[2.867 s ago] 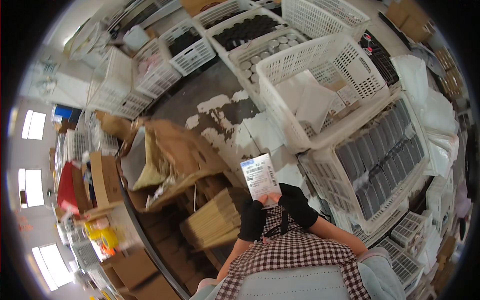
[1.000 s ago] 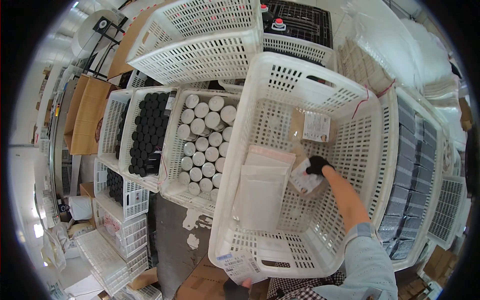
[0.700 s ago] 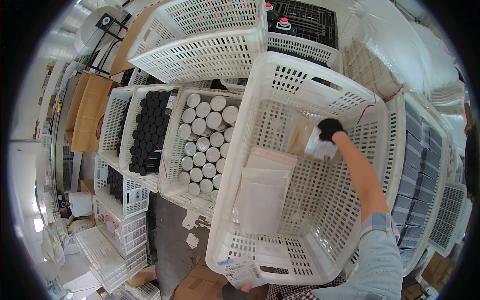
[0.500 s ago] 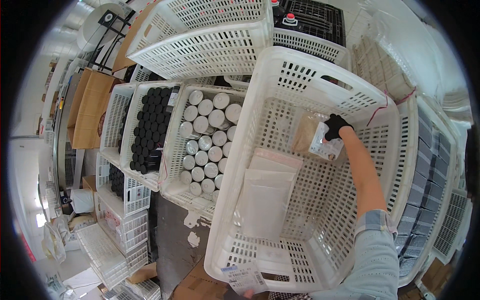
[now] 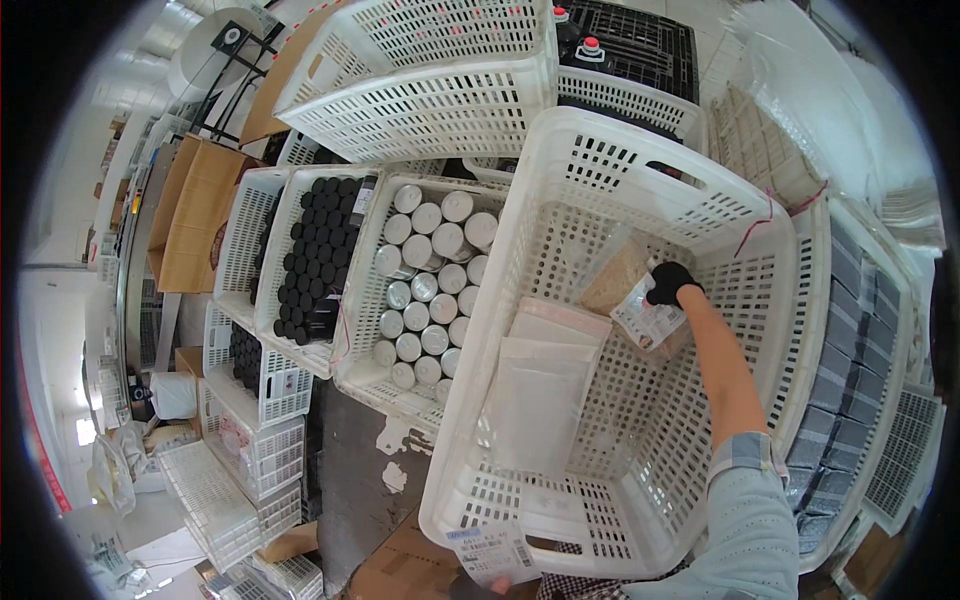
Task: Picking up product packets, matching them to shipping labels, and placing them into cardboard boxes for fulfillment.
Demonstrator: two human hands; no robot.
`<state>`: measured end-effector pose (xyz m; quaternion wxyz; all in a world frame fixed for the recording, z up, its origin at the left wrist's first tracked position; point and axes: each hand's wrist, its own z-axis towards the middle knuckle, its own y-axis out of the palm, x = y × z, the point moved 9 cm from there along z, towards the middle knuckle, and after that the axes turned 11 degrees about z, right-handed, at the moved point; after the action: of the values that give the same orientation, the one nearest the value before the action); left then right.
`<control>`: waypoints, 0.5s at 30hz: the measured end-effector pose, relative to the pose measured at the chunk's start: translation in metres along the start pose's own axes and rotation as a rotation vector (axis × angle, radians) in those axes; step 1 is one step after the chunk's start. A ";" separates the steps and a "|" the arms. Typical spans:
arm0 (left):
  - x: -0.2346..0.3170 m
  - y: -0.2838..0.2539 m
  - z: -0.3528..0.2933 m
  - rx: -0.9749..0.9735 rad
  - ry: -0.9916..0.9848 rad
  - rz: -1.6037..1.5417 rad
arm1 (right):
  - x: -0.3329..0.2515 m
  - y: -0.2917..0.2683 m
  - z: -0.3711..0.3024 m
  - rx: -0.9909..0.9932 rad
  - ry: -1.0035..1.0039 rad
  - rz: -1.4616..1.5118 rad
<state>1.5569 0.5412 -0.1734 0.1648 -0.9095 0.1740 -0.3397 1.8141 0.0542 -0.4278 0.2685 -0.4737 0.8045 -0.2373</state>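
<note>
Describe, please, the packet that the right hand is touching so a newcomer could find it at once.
Start at the big white basket in the middle. At its far right wall, the gloved right hand rests on a clear labelled packet. Unlike the tan-filled bag beside it and the flat white pouches, it carries a white label.

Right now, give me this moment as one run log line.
right hand: gripping clear packet | place: far side of white crate | left hand: label card, near rim

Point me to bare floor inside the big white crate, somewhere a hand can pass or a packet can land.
The big white crate has bare mesh along its right wall, below the right hand, and along the near wall. The middle-left is covered by flat white pouches; the far corner holds a tan packet and the clear labelled bag at the hand. The can crate alongside is packed full.
</note>
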 end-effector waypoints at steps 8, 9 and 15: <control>0.028 -0.017 -0.029 -0.115 -0.025 -0.010 | -0.064 -0.014 -0.117 0.210 -0.069 0.192; 0.037 -0.006 -0.019 -0.286 0.202 -0.302 | -0.074 -0.029 -0.147 0.309 -0.153 0.232; 0.137 0.075 -0.014 -0.744 0.610 -0.535 | -0.080 -0.075 -0.393 0.548 -0.290 0.661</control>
<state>1.6286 0.4141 -0.1178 -0.3176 -0.7793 0.0852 -0.5334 1.6359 0.1428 -0.0717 0.5552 -0.1310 0.7742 -0.2743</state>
